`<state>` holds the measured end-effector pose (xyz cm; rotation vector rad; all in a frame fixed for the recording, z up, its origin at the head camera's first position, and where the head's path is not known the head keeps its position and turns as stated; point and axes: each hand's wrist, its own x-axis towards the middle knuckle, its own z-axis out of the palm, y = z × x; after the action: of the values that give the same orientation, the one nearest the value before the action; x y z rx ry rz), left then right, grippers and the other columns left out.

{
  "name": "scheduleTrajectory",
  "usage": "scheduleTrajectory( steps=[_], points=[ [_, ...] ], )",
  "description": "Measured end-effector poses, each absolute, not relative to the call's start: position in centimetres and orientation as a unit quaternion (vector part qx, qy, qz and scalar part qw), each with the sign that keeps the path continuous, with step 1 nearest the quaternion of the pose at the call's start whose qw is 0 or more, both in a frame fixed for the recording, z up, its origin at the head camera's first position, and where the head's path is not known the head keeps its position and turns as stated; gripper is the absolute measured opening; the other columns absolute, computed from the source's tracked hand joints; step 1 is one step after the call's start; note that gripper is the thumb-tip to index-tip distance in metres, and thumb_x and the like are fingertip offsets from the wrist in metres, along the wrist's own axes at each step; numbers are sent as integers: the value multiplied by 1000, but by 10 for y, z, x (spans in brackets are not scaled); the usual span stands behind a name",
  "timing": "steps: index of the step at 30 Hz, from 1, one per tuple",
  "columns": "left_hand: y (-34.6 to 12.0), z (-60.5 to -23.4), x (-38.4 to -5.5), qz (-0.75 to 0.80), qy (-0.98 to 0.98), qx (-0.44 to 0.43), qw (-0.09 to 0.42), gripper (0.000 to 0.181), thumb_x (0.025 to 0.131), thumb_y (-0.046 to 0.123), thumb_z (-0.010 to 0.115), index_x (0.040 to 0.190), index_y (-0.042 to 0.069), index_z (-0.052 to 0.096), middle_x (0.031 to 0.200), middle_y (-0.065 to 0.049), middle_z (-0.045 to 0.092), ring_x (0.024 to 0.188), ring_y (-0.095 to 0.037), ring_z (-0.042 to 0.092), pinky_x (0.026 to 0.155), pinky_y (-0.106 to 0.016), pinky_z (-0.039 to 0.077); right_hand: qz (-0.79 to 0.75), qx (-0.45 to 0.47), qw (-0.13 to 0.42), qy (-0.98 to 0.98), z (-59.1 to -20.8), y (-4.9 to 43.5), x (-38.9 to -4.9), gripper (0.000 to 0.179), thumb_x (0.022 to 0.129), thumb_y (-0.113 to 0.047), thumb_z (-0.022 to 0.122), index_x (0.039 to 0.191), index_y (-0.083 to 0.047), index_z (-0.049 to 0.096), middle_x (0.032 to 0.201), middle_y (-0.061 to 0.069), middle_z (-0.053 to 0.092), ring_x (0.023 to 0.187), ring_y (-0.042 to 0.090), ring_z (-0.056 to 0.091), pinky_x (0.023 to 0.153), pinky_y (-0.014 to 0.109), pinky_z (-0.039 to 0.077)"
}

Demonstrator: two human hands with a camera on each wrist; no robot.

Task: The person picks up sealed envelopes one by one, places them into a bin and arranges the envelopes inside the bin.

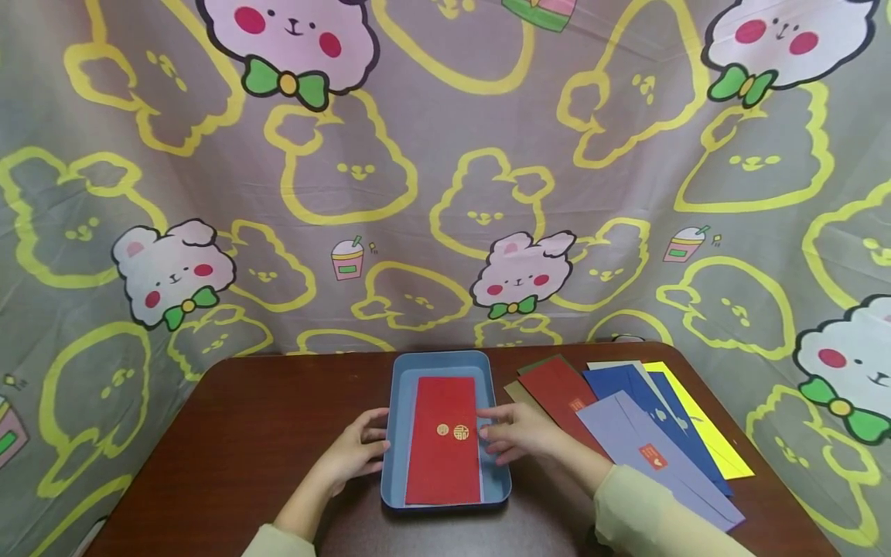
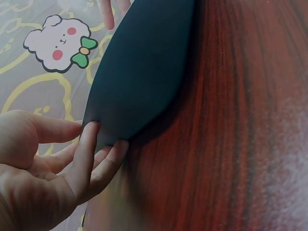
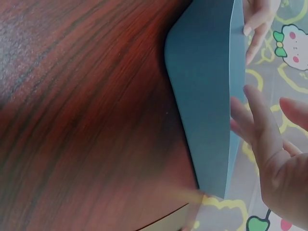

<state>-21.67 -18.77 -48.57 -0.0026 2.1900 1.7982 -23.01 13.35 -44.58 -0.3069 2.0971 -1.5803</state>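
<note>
A blue-grey tray (image 1: 387,464) stands in the middle of the table, lengthwise away from me. In it lies a red envelope (image 1: 438,402) with two round gold marks, and a pale edge shows beneath it. My left hand (image 1: 353,452) is at the tray's left side, fingertips on the outer wall, as the left wrist view shows. My right hand (image 1: 522,432) reaches over the right rim, its fingers (image 3: 262,110) loosely spread inside the tray and the fingertips close to the red envelope's right edge. Neither hand grips anything.
Right of the tray, several envelopes lie fanned out: a red one (image 1: 550,387), a lilac one (image 1: 661,464) with a red sticker, blue ones (image 1: 623,383) and a yellow one (image 1: 724,449). Behind the brown table (image 1: 264,433) hangs a patterned curtain (image 1: 418,232).
</note>
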Motion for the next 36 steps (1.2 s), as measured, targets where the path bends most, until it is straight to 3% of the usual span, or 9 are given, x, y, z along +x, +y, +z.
scheduleTrajectory(
  steps=[10, 22, 27, 36],
  points=[
    [-188, -486, -217, 628, 763, -4, 156, 55, 99, -3, 61, 150, -1, 39, 128, -27, 60, 101, -30, 66, 80, -47, 59, -572, -153, 238, 770, -437, 135, -228, 48, 98, -8, 68, 139, 13, 53, 121, 29, 67, 97, 39, 72, 78, 44, 61],
    [-189, -489, -217, 627, 763, 7, 155, 58, 98, -1, 63, 150, 0, 38, 128, -27, 59, 99, -29, 67, 81, -48, 60, -545, -202, 165, 797, -413, 156, -231, 45, 98, -11, 69, 137, 9, 58, 120, 26, 69, 97, 39, 72, 83, 54, 58],
    [-190, -488, -217, 629, 761, 7, 160, 57, 98, -1, 63, 150, -1, 38, 129, -28, 59, 100, -30, 67, 81, -48, 60, -558, -212, 149, 789, -401, 164, -229, 47, 99, -8, 67, 140, 11, 53, 124, 28, 67, 103, 43, 70, 85, 47, 59],
    [-190, -486, -216, 634, 756, 14, 162, 57, 99, -2, 61, 150, -3, 36, 129, -30, 58, 100, -30, 67, 80, -47, 60, -558, -196, 99, 800, -390, 190, -222, 46, 101, -11, 65, 142, 7, 53, 129, 27, 65, 106, 27, 71, 87, 37, 58]
  ],
)
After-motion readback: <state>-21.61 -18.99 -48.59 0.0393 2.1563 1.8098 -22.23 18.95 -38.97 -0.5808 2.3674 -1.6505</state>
